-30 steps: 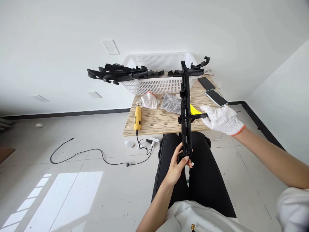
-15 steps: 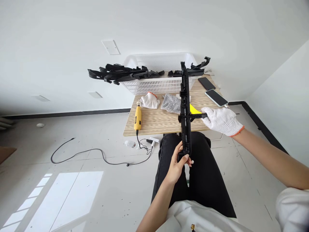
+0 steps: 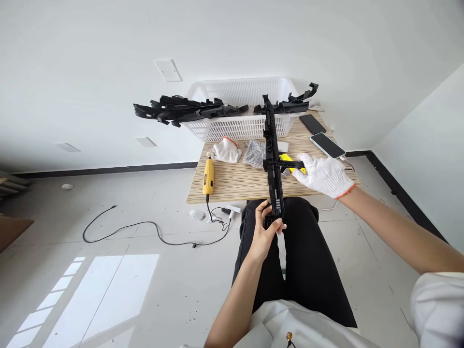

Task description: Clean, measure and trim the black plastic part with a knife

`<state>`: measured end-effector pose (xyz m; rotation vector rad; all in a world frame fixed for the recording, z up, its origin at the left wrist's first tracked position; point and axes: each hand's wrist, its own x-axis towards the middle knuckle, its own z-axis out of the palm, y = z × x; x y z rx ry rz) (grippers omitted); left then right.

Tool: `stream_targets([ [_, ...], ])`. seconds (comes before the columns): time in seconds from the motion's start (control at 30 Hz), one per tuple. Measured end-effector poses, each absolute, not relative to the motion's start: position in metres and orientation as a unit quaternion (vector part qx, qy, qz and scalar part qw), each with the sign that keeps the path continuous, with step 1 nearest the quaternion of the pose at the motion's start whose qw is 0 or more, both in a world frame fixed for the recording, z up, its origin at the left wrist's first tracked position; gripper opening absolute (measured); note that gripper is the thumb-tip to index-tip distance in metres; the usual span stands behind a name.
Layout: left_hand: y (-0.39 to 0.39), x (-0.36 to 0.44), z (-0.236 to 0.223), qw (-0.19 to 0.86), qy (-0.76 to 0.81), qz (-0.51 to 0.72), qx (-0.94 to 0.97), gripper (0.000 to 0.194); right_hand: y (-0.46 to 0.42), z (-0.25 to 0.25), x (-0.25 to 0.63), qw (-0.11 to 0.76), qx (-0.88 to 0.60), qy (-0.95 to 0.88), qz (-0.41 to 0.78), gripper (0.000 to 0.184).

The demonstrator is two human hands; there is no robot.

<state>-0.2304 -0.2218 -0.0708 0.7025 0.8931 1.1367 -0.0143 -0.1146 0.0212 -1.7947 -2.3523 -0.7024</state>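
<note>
I hold a long black plastic part upright over my lap, its top reaching in front of the white basket. My bare left hand is closed around its lower end. My right hand, in a white knit glove with an orange cuff, grips a thin black tool with a yellow piece that crosses the part at mid height.
On the small wooden table lie a yellow rotary tool, a spare white glove, a grey cloth and two phones. Several black plastic parts lie across the basket. A black cable trails over the floor.
The black part and both hands have shifted slightly left and away from me; the view has tilted a little. My grips are unchanged.
</note>
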Motion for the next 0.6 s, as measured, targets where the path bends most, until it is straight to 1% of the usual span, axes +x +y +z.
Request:
stream_targets([
  [0.07, -0.223, -0.23, -0.074, 0.692, 0.391, 0.522, 0.31, 0.059, -0.115, 0.02, -0.014, 0.058, -0.596, -0.767, -0.231, 0.064],
  [0.23, -0.222, -0.229, -0.076, 0.702, 0.36, 0.543, 0.288, 0.05, -0.118, 0.012, -0.01, 0.071, -0.612, -0.749, -0.245, 0.071],
  [0.5, -0.224, -0.23, -0.077, 0.711, 0.36, 0.535, 0.28, 0.056, -0.128, 0.012, -0.008, 0.078, -0.578, -0.774, -0.246, 0.066],
  [0.6, -0.224, -0.23, -0.078, 0.713, 0.359, 0.534, 0.28, 0.057, -0.131, 0.011, -0.009, 0.056, -0.561, -0.794, -0.227, 0.064],
])
